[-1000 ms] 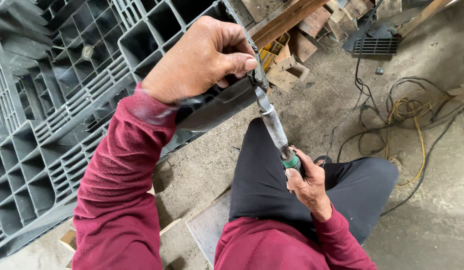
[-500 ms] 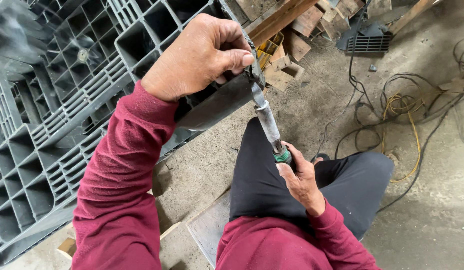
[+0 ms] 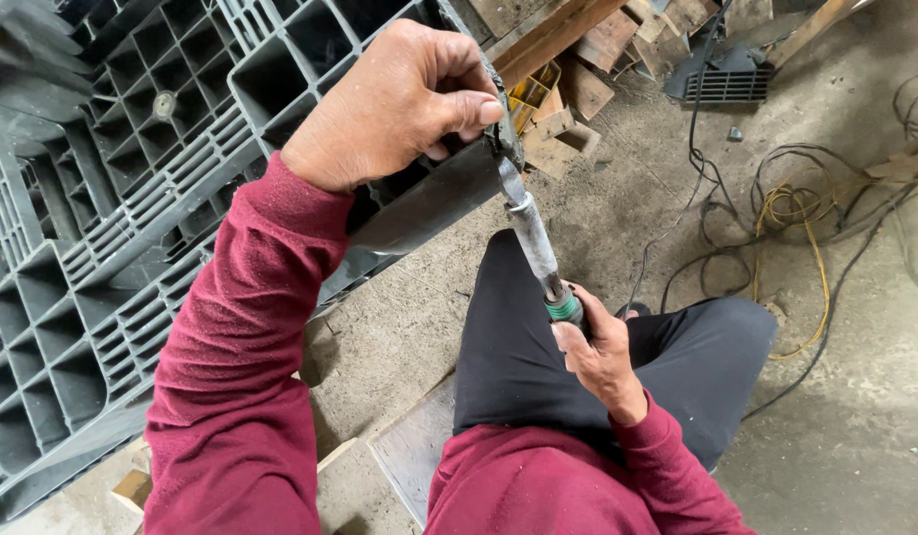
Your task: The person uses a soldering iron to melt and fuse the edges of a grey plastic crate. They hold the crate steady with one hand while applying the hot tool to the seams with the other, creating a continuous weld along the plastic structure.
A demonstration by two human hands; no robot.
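holding much as half a second ago, the right hand (image 3: 600, 349) is clamped on the green-collared tool (image 3: 534, 241) near the lap; farther up, the left hand (image 3: 400, 99) pinches its tip, probably against the grey pallet (image 3: 132, 198) edge.

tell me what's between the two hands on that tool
In the head view, the tool's grey metal shaft spans from the left hand at the pallet edge down to the right hand.
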